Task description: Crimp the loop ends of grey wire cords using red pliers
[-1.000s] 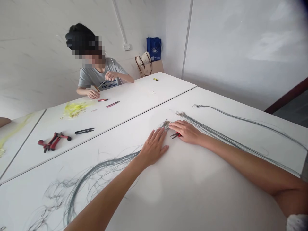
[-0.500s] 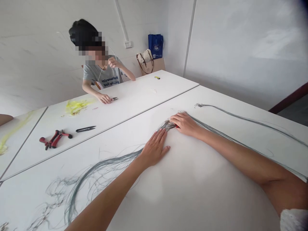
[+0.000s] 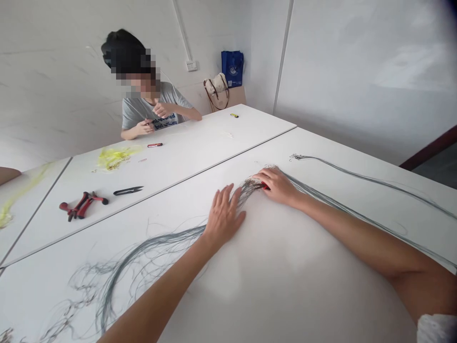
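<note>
A long bundle of grey-green fishing lines (image 3: 143, 245) curves over the white table, its brownish small-hooked ends (image 3: 254, 183) gathered between my hands. My left hand (image 3: 224, 214) hovers or rests lightly over the bundle, fingers stretched and slightly spread, with nothing in its grip; contact with the lines is hard to judge. Just right of the hooked ends, my right hand (image 3: 276, 186) lies palm down with curled fingers. A bit of a red object (image 3: 264, 186) shows under it; the rest is hidden. Behind this hand, a second bundle of lines (image 3: 321, 197) runs off to the right.
Another thin bundle (image 3: 342, 167) lies farther back. Red-handled pliers (image 3: 84, 206) and black thread snips (image 3: 128, 190) lie on the left. Across the table a person (image 3: 157, 109) sits near a yellow tangle (image 3: 114, 157), a red tool (image 3: 154, 145) and a yellow cutter (image 3: 234, 115).
My left hand has lifted and drawn back slightly left, fingers spreading apart. My right hand has barely shifted. The person opposite has left the red tool on the table and brought both hands together.
</note>
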### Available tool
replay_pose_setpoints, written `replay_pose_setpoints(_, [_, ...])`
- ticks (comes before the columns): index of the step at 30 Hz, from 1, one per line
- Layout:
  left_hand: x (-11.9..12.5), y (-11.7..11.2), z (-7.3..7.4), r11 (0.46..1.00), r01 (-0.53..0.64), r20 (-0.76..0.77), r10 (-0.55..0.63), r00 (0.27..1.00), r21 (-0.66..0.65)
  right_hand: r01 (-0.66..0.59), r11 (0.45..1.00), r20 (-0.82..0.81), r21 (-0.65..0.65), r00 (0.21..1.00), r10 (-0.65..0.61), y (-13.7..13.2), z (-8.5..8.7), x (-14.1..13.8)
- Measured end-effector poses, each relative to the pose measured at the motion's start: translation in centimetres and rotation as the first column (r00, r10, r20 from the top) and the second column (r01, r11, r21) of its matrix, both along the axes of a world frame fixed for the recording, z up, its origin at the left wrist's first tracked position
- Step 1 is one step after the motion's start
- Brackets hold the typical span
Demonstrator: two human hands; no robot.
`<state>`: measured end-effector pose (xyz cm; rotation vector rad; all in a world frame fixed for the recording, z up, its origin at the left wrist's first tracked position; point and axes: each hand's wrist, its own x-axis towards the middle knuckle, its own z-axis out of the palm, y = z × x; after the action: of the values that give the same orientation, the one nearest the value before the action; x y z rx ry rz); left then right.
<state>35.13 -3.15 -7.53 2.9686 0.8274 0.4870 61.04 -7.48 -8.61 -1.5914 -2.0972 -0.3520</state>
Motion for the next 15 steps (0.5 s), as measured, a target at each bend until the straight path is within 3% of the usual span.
replay_pose_setpoints(3, [-1.0, 0.7, 1.5, 0.989, -0.146, -0.108, 0.147, 0.983, 0.023, 0.07, 0.997, -0.089, 0.03, 0.994, -0.067, -1.5, -0.3, 1.0])
replay_pose_setpoints(7, [-2.2, 1.8, 3.0, 0.966, -0.252, -0.347, 0.256, 0.902, 0.058, 0.121, 0.992, -0.107, 0.018, 0.987, -0.119, -3.4, -0.9, 2.0])
replay_pose_setpoints(15, [-4.0, 1.8, 4.3, 0.942, -0.324, -0.452, 0.329, 0.829, 0.091, 0.094, 0.994, -0.048, 0.056, 0.995, -0.092, -3.9, -1.2, 1.9])
